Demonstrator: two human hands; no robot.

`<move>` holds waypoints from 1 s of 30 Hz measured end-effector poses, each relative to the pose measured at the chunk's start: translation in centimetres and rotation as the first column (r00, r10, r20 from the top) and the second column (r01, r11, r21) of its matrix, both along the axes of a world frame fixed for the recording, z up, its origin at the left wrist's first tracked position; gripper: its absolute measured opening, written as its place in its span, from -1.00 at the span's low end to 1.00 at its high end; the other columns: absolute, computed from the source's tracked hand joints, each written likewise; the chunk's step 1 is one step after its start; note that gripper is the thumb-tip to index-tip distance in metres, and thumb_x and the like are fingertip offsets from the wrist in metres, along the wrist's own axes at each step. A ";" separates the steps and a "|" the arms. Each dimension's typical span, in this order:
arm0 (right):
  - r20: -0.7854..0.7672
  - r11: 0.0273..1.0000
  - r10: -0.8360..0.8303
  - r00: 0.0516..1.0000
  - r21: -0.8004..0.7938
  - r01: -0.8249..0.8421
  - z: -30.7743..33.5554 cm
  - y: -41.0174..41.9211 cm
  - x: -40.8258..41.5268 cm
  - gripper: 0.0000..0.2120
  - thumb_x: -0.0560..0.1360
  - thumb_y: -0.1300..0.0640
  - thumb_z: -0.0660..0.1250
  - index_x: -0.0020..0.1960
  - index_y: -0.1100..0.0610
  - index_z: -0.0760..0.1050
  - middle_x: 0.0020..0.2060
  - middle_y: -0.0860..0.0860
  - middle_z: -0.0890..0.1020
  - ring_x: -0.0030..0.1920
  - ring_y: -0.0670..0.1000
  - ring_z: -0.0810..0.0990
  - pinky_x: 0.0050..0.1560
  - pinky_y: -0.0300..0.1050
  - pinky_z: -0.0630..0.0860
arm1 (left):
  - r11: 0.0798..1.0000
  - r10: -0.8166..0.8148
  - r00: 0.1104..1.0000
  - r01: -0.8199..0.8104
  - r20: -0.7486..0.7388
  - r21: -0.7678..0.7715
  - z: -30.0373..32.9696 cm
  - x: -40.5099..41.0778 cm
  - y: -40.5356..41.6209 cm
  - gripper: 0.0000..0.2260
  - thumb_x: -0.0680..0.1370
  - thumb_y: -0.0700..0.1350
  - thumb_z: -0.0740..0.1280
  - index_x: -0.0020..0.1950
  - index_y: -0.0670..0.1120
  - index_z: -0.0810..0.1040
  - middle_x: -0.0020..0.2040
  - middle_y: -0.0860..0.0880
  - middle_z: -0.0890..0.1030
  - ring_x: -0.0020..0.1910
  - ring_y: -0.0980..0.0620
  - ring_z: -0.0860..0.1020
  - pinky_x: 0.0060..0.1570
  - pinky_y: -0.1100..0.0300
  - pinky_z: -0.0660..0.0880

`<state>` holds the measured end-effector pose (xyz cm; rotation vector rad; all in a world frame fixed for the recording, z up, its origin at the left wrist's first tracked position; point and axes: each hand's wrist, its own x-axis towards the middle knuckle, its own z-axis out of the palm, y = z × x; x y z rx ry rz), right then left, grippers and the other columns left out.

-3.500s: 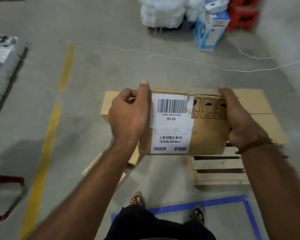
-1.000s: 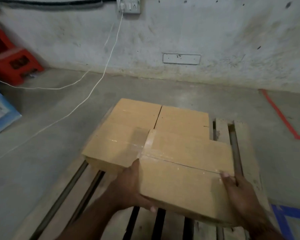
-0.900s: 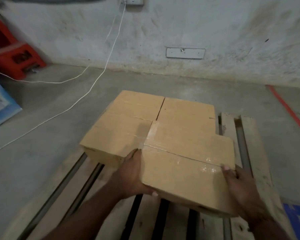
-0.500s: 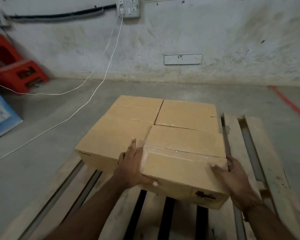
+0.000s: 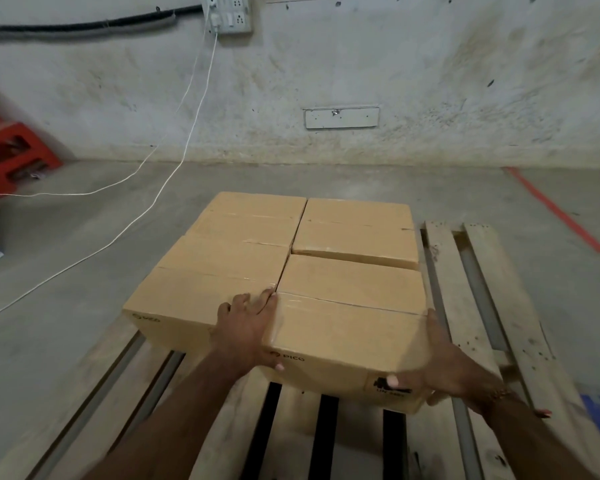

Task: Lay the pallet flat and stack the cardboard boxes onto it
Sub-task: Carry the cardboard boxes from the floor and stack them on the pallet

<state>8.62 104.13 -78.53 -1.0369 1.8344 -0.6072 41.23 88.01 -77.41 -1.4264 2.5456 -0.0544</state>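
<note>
Brown cardboard box (image 5: 350,327), near right of four, plain taped top, "PICO" print and a black label on its front face. It sits on the wooden pallet (image 5: 465,306), flush against the near-left box (image 5: 201,292) and the far-right box (image 5: 355,230); the far-left box (image 5: 253,216) completes the square. Left hand (image 5: 248,336) clasps its left front corner, fingers spread flat over the seam, thumb on the front face. Right hand (image 5: 444,367) cups the right front corner, thumb on the label, fingers along the right side.
</note>
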 end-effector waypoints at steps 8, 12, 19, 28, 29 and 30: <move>-0.186 0.999 -0.027 0.982 -0.047 0.019 -0.3 -1.2 0.4 0.61 0.14 0.03 0.79 0.65 -0.20 -0.45 0.42 0.04 0.40 0.31 0.18 0.52 0.12 0.23 0.71 | 0.998 0.021 0.998 -0.024 -0.053 -0.054 -0.2 -0.3 -0.1 0.13 0.38 0.58 0.31 0.75 0.09 -0.10 0.75 0.19 -0.09 0.64 -0.10 0.16 0.48 -0.11 0.26; -0.218 0.999 -0.034 0.975 -0.033 0.028 -0.6 -1.5 0.3 0.60 0.17 0.06 0.79 0.67 -0.15 -0.46 0.48 0.08 0.37 0.37 0.21 0.48 0.30 0.30 0.62 | 0.998 0.019 0.998 -0.024 -0.065 -0.066 -0.4 -0.3 -0.2 0.13 0.38 0.60 0.29 0.75 0.10 -0.09 0.75 0.19 -0.09 0.64 -0.10 0.17 0.44 -0.10 0.25; -0.241 1.000 -0.001 0.970 -0.031 -0.007 -0.8 -2.1 -0.3 0.62 0.15 0.03 0.79 0.68 -0.10 -0.46 0.51 0.11 0.35 0.30 0.16 0.47 0.26 0.23 0.64 | 0.997 0.015 0.998 -0.020 -0.065 -0.071 -0.7 -0.3 -0.4 0.12 0.37 0.62 0.27 0.74 0.14 -0.13 0.74 0.19 -0.09 0.65 -0.10 0.15 0.44 -0.11 0.24; -0.253 0.999 -0.007 0.967 -0.033 -0.002 -0.8 -2.0 0.1 0.61 0.17 0.04 0.79 0.67 -0.10 -0.46 0.54 0.12 0.32 0.39 0.24 0.46 0.25 0.23 0.64 | 0.999 0.012 0.999 -0.013 -0.034 -0.040 -0.3 -0.6 -0.6 0.07 0.42 0.51 0.37 0.73 0.19 -0.14 0.75 0.18 -0.10 0.64 -0.12 0.16 0.47 -0.15 0.28; -0.253 0.999 -0.010 0.968 -0.033 0.002 -0.7 -1.9 0.3 0.60 0.19 0.06 0.78 0.67 -0.10 -0.47 0.54 0.12 0.31 0.39 0.23 0.46 0.19 0.19 0.67 | 0.999 0.012 1.000 -0.013 -0.027 -0.035 -0.3 -0.5 -0.6 0.06 0.43 0.50 0.37 0.73 0.18 -0.14 0.75 0.19 -0.10 0.64 -0.11 0.16 0.47 -0.14 0.28; -0.253 0.999 -0.013 0.967 -0.032 0.005 -0.7 -1.9 0.4 0.59 0.20 0.07 0.78 0.67 -0.10 -0.47 0.54 0.12 0.31 0.39 0.23 0.46 0.15 0.16 0.68 | 0.999 0.011 1.000 -0.012 -0.021 -0.032 -0.2 -0.5 -0.6 0.06 0.44 0.49 0.38 0.74 0.17 -0.14 0.75 0.19 -0.11 0.64 -0.11 0.16 0.47 -0.14 0.28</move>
